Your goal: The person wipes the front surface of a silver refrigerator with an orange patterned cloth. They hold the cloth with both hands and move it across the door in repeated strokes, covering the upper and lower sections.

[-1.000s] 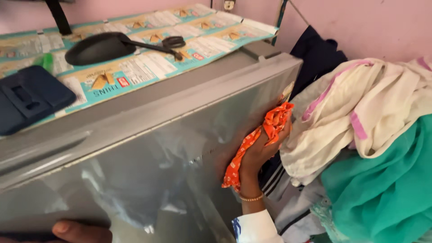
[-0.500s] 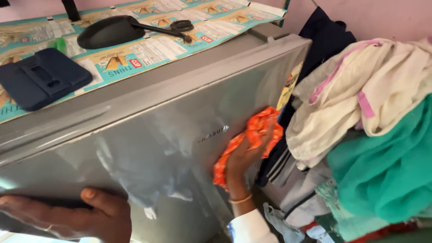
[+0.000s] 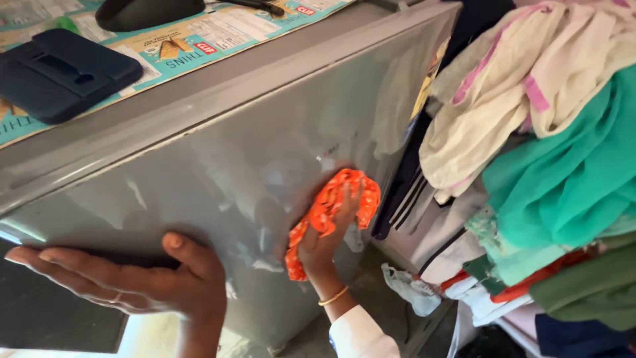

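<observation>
A grey, glossy fridge door (image 3: 218, 152) fills the middle of the head view. My right hand (image 3: 324, 242) presses a crumpled orange cloth (image 3: 331, 205) flat against the door's lower right part; a thin gold bangle sits on that wrist. My left hand (image 3: 139, 278) lies on the door's lower left edge, fingers stretched out and the thumb on the door's front face.
On top of the fridge lie a printed paper sheet (image 3: 199, 40), a dark blue flat case (image 3: 63, 73) and a black oval object (image 3: 149, 12). A pile of clothes (image 3: 550, 159), cream, teal and green, hangs close to the right of the door. Crumpled white cloth (image 3: 414, 288) lies on the floor.
My right hand has slid the orange cloth leftward and down across the door, away from its right edge. My left hand has come further into view on the door's lower left edge.
</observation>
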